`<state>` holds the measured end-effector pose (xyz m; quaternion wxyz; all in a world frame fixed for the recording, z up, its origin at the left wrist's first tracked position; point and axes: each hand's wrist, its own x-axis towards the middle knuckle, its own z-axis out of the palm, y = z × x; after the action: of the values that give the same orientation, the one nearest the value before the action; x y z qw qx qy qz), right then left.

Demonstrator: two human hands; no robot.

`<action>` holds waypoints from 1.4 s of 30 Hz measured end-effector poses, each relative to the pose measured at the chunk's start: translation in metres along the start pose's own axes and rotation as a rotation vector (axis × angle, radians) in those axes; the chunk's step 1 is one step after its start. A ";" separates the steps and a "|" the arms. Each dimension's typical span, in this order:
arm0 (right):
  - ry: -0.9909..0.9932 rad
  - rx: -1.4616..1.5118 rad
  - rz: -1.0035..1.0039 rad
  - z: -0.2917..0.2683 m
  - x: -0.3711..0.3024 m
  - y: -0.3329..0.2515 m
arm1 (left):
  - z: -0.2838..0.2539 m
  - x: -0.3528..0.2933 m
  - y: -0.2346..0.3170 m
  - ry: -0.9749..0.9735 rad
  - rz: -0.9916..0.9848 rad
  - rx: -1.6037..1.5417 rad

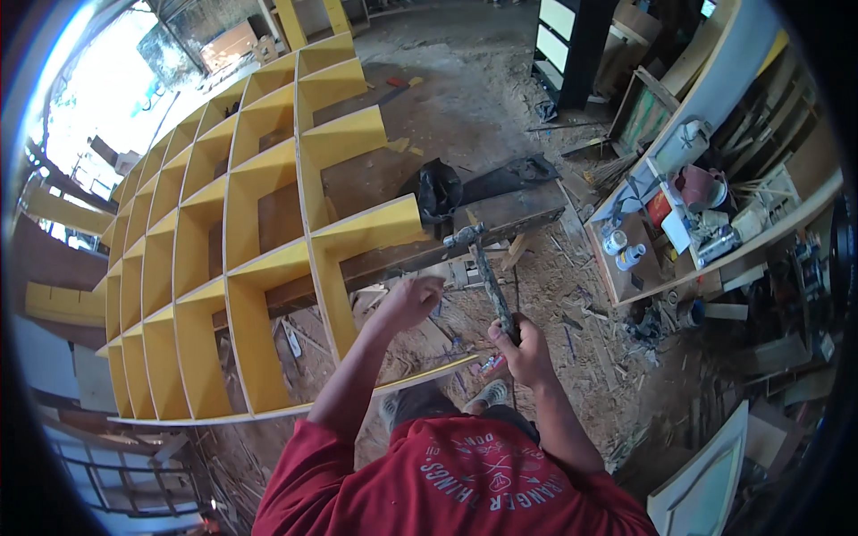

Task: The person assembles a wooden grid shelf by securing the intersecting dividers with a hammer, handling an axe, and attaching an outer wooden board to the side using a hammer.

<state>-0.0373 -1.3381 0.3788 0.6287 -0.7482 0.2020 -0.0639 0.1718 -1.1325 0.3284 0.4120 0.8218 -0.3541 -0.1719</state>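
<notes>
Two hands show near the centre of the frame. The right hand grips the lower handle of a hammer, its head higher in the frame, against the tabletop in view. Just left of it, the left hand has curled fingers; I cannot tell whether it holds anything. A yellow lattice fills the left side. A black bag lies above the hammer, upper centre.

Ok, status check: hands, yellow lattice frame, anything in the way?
Right hand grips hammer by its handle; left hand curled, contents unclear. Yellow lattice frame at left, neither hand gripping it. Crumpled black bundle by wooden beam, possibly in the way.
</notes>
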 end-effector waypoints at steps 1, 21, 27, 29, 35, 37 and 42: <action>-0.017 0.004 -0.002 -0.014 0.014 0.005 | 0.011 0.027 -0.008 0.012 -0.021 -0.001; -0.146 -0.277 0.109 -0.168 0.261 0.038 | 0.072 0.338 -0.186 0.551 -0.720 0.320; -0.282 -0.220 0.168 -0.144 0.344 0.002 | 0.062 0.341 -0.188 0.535 -0.700 0.572; -0.313 -0.184 0.108 -0.147 0.365 0.003 | 0.045 0.352 -0.167 0.348 -0.774 0.595; -0.523 -0.211 0.011 -0.160 0.422 -0.001 | 0.033 0.356 -0.193 0.529 -0.920 0.467; -0.567 -0.249 -0.028 -0.165 0.439 0.004 | 0.028 0.356 -0.223 0.638 -0.964 0.329; -0.639 -0.300 -0.063 -0.185 0.483 0.005 | 0.039 0.356 -0.227 0.631 -1.302 0.447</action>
<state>0.3362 -1.6927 0.3352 0.5410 -0.8203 -0.0209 0.1844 0.4951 -1.3190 0.1263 0.1329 0.9391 0.3109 -0.0612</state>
